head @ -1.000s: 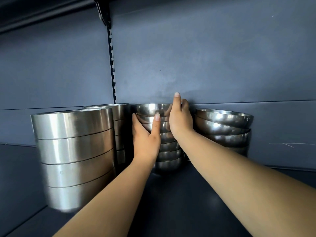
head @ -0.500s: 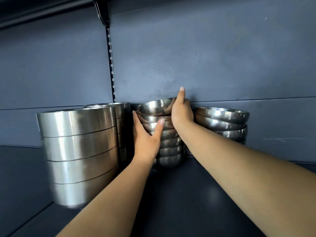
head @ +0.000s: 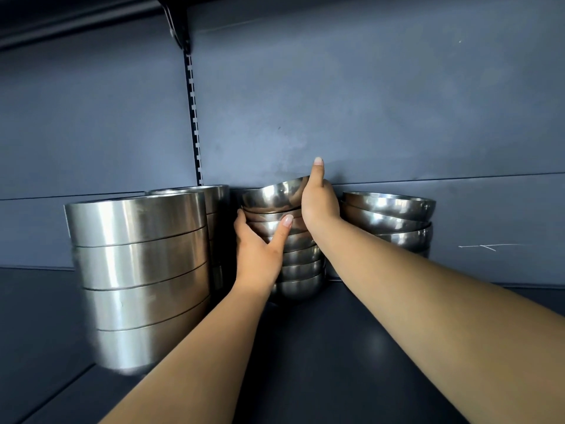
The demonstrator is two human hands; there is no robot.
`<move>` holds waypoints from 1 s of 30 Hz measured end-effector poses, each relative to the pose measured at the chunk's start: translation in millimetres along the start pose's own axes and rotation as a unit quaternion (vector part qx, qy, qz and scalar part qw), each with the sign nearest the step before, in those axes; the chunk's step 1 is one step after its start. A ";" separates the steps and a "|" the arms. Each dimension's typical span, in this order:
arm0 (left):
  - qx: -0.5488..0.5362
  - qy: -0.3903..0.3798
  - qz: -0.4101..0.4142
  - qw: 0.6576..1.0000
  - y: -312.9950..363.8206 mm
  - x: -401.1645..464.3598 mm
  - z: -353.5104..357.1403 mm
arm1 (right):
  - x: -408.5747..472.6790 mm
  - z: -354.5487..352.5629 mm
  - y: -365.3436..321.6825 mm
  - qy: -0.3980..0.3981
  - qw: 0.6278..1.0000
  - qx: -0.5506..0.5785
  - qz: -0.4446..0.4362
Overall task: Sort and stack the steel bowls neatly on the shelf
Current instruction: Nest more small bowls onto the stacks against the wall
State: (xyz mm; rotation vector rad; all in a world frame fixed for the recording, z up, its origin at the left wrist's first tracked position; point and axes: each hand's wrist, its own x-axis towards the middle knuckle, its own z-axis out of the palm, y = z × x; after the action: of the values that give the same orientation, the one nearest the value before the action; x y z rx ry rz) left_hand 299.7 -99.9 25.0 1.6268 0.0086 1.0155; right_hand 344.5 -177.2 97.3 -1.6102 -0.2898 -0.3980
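Observation:
A stack of small round steel bowls (head: 301, 272) stands at the back of the dark shelf (head: 336, 362). Its top bowl (head: 272, 195) is tilted, the right side raised. My right hand (head: 319, 203) grips that top bowl at its right rim, forefinger pointing up against the back wall. My left hand (head: 260, 249) is wrapped around the left side of the stack below, thumb across the front. To the right sits a stack of wider steel bowls (head: 388, 218), touching my right wrist.
A tall stack of straight-sided steel bowls (head: 137, 270) stands at the front left, with another such stack (head: 214, 209) behind it. A slotted upright rail (head: 194, 117) runs up the grey back wall. An upper shelf bracket (head: 179, 22) hangs overhead.
The top bowl of the small stack has been tipped up on its right side by my right hand, which rose a little. My left hand stays on the stack.

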 end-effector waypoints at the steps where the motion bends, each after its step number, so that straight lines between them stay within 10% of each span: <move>1: -0.004 0.002 0.004 1.000 1.0 -0.1 0.2 | 0.7 -0.2 -0.4 0.000 1.000 -0.005 0.001; 18: -0.010 -0.034 0.009 0.999 4.3 -1.9 -3.5 | -2.6 -3.4 -6.4 -0.014 0.998 -0.055 0.031; 30: 0.121 0.023 0.147 0.981 45.7 -31.2 -0.5 | -28.7 -57.8 -12.3 0.000 0.980 -0.072 -0.183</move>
State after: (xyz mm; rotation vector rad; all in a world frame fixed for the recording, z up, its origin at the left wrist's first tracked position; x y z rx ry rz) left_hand 257.4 -130.7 43.0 1.8621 -0.0827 1.3198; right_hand 308.8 -232.3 99.2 -1.6991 -0.5722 -0.7137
